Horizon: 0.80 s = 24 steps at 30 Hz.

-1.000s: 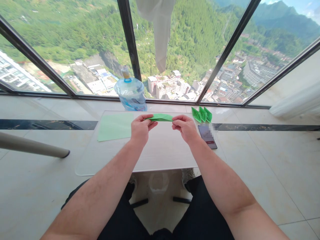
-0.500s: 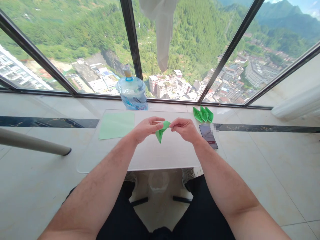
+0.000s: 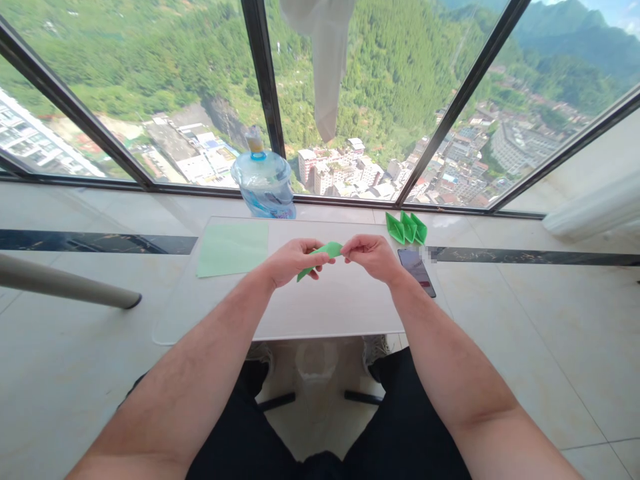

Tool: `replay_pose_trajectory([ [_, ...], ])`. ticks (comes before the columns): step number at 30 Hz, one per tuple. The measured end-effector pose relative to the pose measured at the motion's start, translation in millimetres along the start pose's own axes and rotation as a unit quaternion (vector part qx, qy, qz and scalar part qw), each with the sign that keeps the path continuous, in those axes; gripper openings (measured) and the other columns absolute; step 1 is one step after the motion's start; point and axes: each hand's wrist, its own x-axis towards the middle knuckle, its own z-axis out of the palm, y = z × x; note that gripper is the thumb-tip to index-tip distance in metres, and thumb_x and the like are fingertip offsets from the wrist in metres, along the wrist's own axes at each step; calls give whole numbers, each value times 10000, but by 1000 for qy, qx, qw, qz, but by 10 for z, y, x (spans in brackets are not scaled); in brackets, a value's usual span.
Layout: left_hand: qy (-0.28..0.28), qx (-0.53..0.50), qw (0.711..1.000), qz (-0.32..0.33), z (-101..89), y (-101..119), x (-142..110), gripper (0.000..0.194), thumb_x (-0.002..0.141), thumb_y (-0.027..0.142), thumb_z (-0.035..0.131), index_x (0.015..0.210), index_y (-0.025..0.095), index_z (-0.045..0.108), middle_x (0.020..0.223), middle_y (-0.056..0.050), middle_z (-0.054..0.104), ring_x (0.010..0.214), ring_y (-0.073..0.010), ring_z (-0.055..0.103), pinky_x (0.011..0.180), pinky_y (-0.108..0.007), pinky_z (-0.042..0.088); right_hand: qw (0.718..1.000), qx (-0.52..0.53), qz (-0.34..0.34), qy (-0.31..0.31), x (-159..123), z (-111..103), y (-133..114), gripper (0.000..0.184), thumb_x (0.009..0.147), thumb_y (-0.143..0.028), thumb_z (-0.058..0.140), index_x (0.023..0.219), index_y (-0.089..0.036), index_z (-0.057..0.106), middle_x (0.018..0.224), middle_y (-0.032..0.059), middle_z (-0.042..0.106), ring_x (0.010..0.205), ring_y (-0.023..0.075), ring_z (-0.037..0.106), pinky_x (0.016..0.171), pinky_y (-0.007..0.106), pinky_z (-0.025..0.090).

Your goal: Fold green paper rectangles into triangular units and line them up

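Between my two hands, above the white table point(image 3: 300, 313), is a folded piece of green paper point(image 3: 330, 249). My left hand point(image 3: 299, 260) grips its left part, thumb across the near face and fingers partly hidden behind. At the right end, my right hand point(image 3: 367, 255) pinches the tip of the paper between thumb and fingertips. The paper slants, its left point hanging lower than the right end. A pale green paper sheet point(image 3: 233, 250) lies flat on the table's left side, beyond my left forearm.
Three folded green paper pieces point(image 3: 407, 229) stand in a row at the far right table corner. A phone point(image 3: 418, 272) lies just right of my right hand. Behind the table stands a large water bottle point(image 3: 264, 183) by the window. A grey pole point(image 3: 70, 283) reaches in at left.
The green paper was stretched level between both hands, then showed a point hanging down. It is now turned to a slant, and my left hand has shifted right and closed around it.
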Motion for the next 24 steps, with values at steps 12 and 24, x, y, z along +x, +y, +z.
replay_pose_trajectory([
  [12,64,176,982,1,1,76,-35,204,697,358,780,773,174,739,579,-28,682,519,-143,584,506,-257,426,996,-72,40,-19,9,-80,38,213,726,-312,772,879,-167,751,703,37,730,677,184,694,636,306,535],
  [24,109,228,968,14,18,-28,-4,247,702,427,760,743,188,710,533,11,612,484,-124,513,472,-245,359,991,-128,27,10,-18,10,6,254,730,-368,780,908,-188,786,808,46,762,727,177,672,636,281,507],
])
